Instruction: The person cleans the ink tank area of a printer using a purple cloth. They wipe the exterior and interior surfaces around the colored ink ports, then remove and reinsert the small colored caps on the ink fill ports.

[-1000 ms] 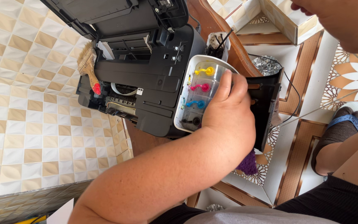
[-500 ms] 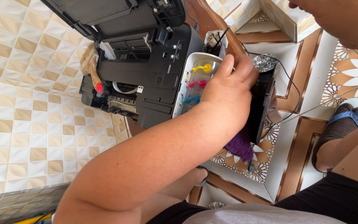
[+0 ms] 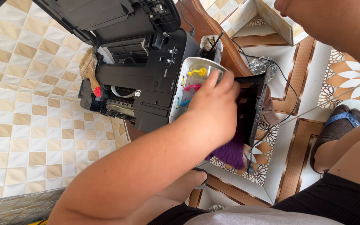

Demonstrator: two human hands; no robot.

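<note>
The left hand is closed around a purple cloth and presses it against the black side cover, which stands on edge just beside the white ink tank unit on the open black printer. This looks like wiping the cover down. The right hand is out of view; the next stroke would need the cover kept steady.

Sunlit floor of beige checked tiles and brown-bordered floral tiles.
</note>
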